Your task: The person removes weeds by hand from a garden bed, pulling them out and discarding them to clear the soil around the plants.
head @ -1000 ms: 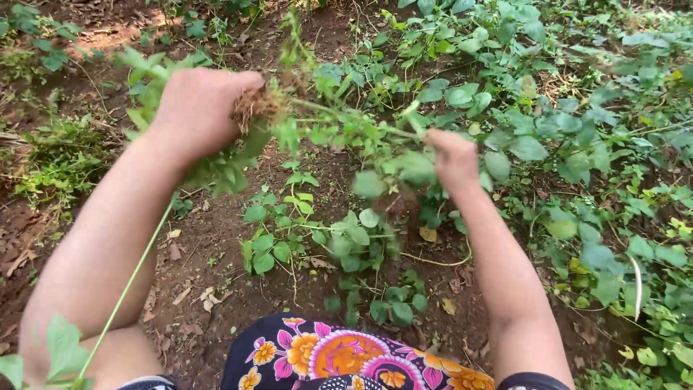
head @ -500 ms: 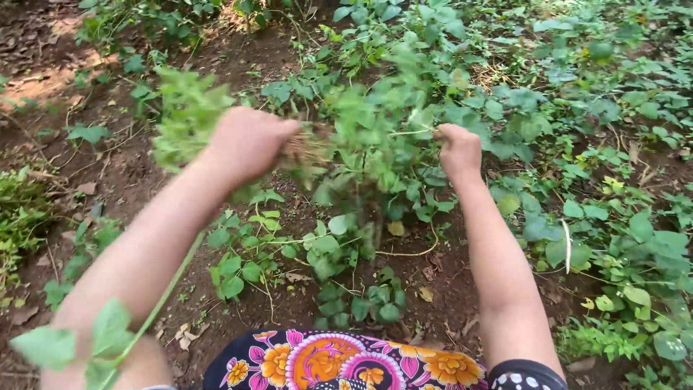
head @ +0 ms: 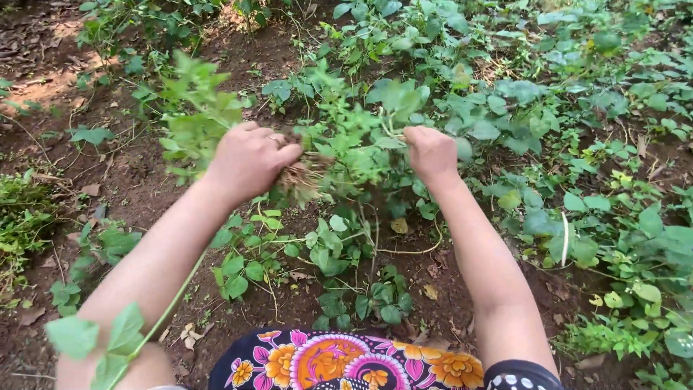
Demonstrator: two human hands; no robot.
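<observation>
My left hand (head: 249, 160) is closed around a bunch of pulled green weeds (head: 195, 108), whose pale brown roots (head: 303, 179) stick out to the right of my fist. My right hand (head: 430, 153) grips another leafy weed stem (head: 375, 130) that hangs between both hands. The two fists are held above brown soil (head: 209, 289), a hand's width apart, with the leafy plants bridging them.
Low leafy ground cover (head: 577, 144) spreads thickly to the right and ahead. Small green plants (head: 339, 245) grow in the soil under my hands. A thin green stalk with leaves (head: 108, 339) crosses my left forearm. Floral-patterned cloth (head: 346, 361) covers my lap at the bottom.
Both hands have come lower and closer to me with the weeds. The left hand's bunch has steadied, and the right hand has drawn in slightly to the left.
</observation>
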